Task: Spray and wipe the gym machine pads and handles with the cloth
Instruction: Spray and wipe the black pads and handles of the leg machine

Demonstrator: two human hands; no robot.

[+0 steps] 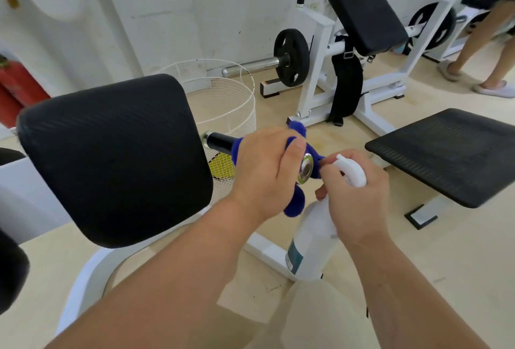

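A blue cloth is gripped by the left hand around the machine's handle, close to its chrome end cap. A white spray bottle is held by the right hand, fingers curled at its trigger head, just beside the cap. With the nozzle this close, spray could be wasted on the left hand rather than the handle, and the bunched cloth could be dragged off the end. The bottle's fill level cannot be told. Left of the left hand stands a black pad; beyond that hand, a wire basket holds something yellow.

Basket behind handle; pad left, bench right
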